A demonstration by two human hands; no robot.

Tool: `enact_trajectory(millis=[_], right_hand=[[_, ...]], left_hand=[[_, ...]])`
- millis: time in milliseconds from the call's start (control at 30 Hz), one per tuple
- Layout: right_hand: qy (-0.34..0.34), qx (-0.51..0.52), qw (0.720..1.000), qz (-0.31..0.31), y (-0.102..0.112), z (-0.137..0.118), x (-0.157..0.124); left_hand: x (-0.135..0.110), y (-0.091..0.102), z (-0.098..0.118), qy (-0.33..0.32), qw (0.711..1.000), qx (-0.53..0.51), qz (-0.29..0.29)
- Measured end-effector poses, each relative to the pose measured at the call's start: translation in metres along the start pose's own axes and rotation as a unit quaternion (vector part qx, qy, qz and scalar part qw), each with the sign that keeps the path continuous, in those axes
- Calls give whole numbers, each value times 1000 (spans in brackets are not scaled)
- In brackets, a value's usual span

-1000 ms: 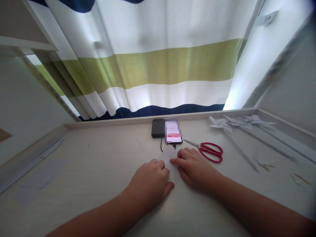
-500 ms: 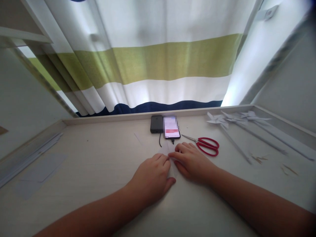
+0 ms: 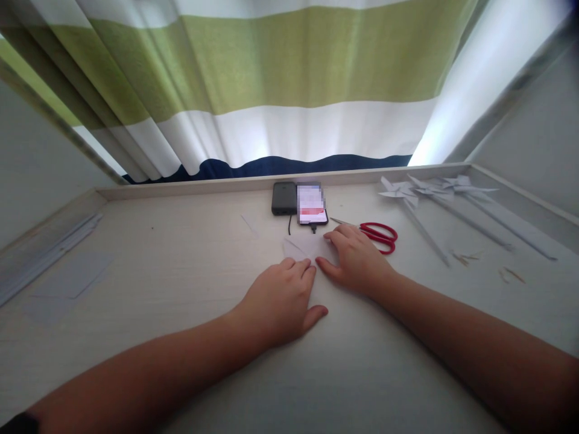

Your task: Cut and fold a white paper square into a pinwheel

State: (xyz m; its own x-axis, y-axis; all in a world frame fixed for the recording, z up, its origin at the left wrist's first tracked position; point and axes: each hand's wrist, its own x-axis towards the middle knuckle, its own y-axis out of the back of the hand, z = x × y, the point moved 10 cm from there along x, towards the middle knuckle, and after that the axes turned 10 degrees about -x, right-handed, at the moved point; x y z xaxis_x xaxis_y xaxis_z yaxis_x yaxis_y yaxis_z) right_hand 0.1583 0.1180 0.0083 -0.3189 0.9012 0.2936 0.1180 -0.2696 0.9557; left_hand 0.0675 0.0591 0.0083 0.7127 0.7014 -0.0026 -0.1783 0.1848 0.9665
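Observation:
My left hand lies flat, fingers together, pressing down on a small white paper piece in the middle of the pale desk. My right hand rests flat beside it, fingers stretched over the paper's right part, thumb pointing left toward my left fingertips. Most of the paper is hidden under both hands; only its far edge shows.
Red-handled scissors lie just right of my right hand. A phone on a cable and a dark power bank sit at the back edge. Several paper pinwheels on sticks lie at the right. Paper sheets lie at the left. A striped curtain hangs behind.
The view has tilted downward, so everything sits higher in the frame. Both hands have flattened out on the paper, the right hand's fingers stretching farther over it.

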Motion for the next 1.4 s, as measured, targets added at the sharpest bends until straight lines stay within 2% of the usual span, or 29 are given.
enact_trajectory(millis=[467,700,900,1100,1300,1400], right_hand=[[-10,70,997,3,-5,8,5],[-27,36,999,3,-6,11,6],[-23,45,999,-6,-6,10,7],[-20,61,998,11,-7,10,6],[-23,106,994,28,-5,10,5],[-46,145,988,31,-4,13,3]], left_hand=[[3,2,0,-2,1000,-15,-10],[2,2,2,-9,1000,-20,-11],[2,2,3,-7,1000,-16,-14],[2,2,3,-8,1000,-11,-17],[3,1,3,-11,1000,-10,-19],[3,1,3,-8,1000,-9,-20]])
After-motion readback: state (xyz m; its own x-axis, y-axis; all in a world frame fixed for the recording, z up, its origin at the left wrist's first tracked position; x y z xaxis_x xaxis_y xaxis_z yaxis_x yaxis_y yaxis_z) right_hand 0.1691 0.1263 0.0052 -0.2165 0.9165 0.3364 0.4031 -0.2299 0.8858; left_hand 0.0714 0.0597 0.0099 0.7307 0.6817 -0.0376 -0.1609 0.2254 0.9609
